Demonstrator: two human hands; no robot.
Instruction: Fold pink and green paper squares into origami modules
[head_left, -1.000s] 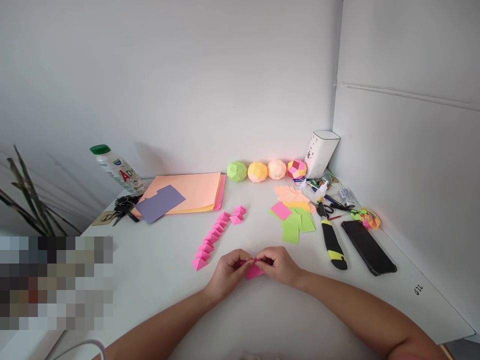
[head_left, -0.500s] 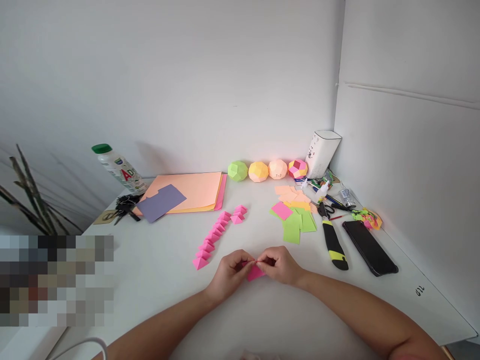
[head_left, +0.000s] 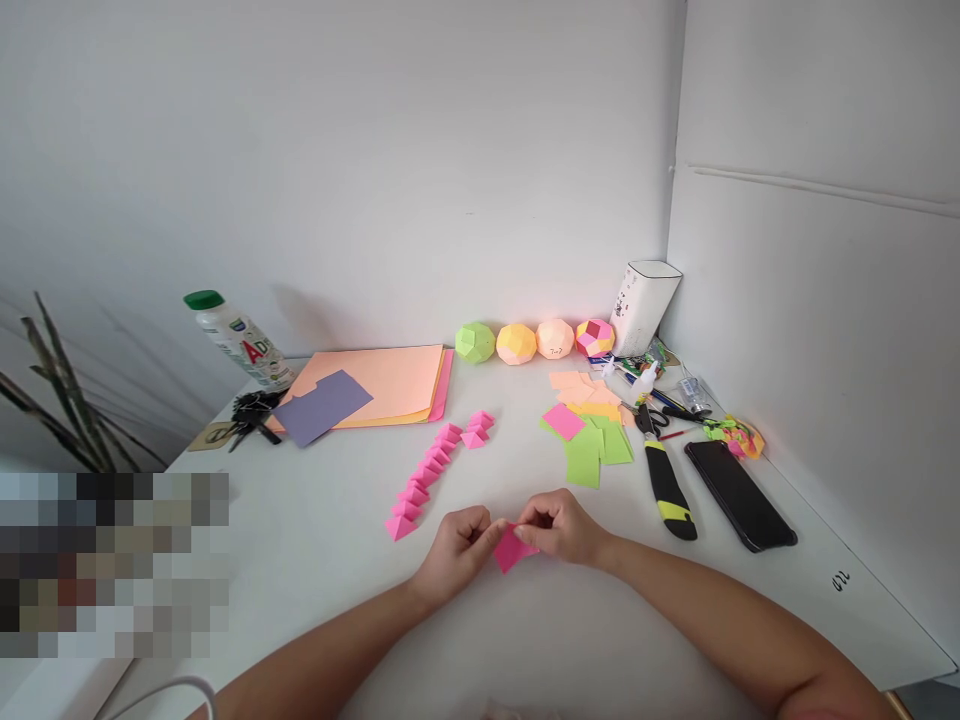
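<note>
Both hands pinch one small pink folded paper piece just above the white table. My left hand grips its left edge with curled fingers. My right hand holds its upper right corner between thumb and fingertips. A row of several finished pink folded pieces runs diagonally across the table just beyond my left hand.
Loose pink, green and orange paper squares lie to the right, with a utility knife, a black phone and scissors beyond. Paper balls line the wall. Orange sheets, a purple card, keys and a bottle sit at left.
The pink piece has opened out slightly and hangs lower between my fingers; my hands have shifted a little apart. Nothing else on the table has moved.
</note>
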